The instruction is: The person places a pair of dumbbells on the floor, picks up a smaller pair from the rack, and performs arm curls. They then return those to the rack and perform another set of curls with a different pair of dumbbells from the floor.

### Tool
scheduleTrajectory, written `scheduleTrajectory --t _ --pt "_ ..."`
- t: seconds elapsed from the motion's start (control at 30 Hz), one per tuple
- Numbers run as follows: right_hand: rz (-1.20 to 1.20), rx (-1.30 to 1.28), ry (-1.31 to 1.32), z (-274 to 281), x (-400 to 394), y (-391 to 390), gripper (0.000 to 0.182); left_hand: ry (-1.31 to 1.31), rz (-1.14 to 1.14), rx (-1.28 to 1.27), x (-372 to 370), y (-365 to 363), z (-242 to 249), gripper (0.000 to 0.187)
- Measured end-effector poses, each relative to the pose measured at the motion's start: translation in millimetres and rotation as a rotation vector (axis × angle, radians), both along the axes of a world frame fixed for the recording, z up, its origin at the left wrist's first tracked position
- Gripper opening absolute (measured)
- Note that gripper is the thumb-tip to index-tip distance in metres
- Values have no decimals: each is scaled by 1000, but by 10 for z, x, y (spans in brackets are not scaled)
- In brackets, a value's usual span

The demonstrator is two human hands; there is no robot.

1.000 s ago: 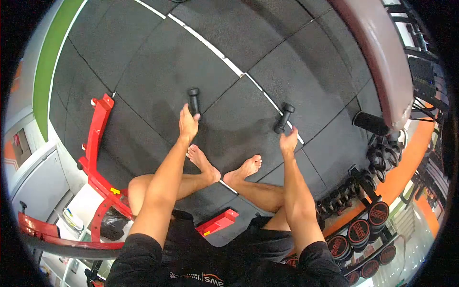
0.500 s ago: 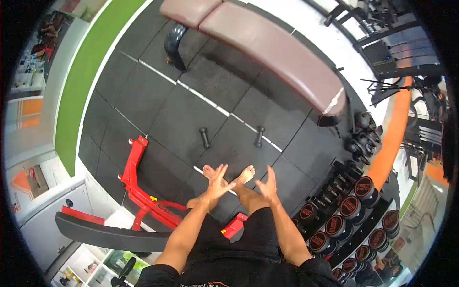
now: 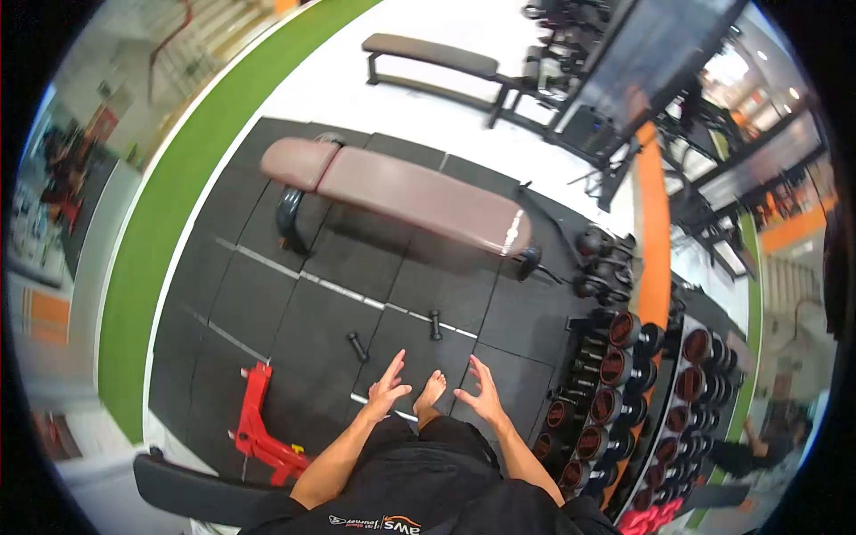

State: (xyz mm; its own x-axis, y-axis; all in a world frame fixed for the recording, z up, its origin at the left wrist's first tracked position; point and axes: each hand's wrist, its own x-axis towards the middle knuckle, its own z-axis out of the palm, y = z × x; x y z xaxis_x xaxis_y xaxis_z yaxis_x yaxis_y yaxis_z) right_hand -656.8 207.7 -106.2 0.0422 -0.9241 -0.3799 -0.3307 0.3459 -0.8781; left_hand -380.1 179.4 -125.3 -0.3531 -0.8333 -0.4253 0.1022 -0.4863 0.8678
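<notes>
Both hands are held out in front of my body above the dark floor mats, with nothing in them. My left hand has its fingers spread, near a bare foot. To the right of that foot, my right hand is raised with thumb and fingers apart. Beyond my hands, two small black dumbbells lie on the mats: one just past my left hand, the other farther forward between the hands. Neither hand touches them.
A brown padded bench stands ahead. The red frame of another bench is at lower left. Racks of round dumbbells stand on the right, beside kettlebells. A black bench is far ahead. A person appears at far right.
The view has tilted up, so the brown bench and dumbbells sit lower in it and a farther black bench shows. My hands remain apart and raised; only one foot is visible now.
</notes>
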Motion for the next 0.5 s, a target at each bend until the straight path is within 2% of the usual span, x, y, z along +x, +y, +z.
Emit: scheduleTrajectory --t 0.03,0.17,0.5 --pt "-42 -37 -15 167 8 44 94 58 -37 -11 -31 -78 255 87" --pt "-260 -144 -73 731 133 418 93 150 -246 -89 -73 -235 642 88" --pt "-822 -316 -179 1281 447 1827 94 257 -699 -103 -430 -85 961 84"
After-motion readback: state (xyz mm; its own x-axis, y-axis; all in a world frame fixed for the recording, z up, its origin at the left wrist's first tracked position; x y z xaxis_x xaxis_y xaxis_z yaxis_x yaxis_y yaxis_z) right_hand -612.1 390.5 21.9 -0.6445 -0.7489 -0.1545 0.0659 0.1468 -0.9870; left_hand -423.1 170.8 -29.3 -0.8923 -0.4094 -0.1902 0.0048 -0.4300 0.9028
